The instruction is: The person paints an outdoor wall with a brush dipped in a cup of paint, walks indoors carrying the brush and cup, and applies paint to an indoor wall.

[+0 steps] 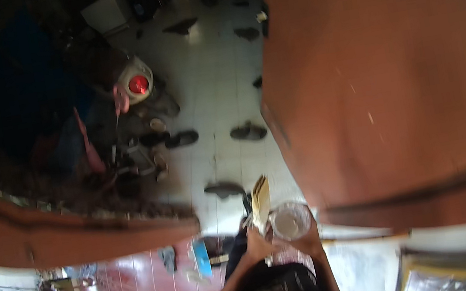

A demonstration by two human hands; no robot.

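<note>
My left hand (255, 241) grips a thin tan flat piece, like a wooden slat or card (261, 201), standing upright in front of my body. My right hand (308, 242) holds a clear round cup or jar (290, 221) with a pale, cloudy inside, seen from above. The two hands are close together, almost touching, just above my dark patterned shirt. A large reddish-brown wooden surface (381, 71) rises right beside my right hand.
Pale tiled floor (217, 86) lies below, strewn with several sandals and shoes (248, 132). A white appliance with a red centre (136, 84) stands among clutter at the left. A brown wooden rail (74, 230) crosses the left side; red tiles (145, 283) lie beneath it.
</note>
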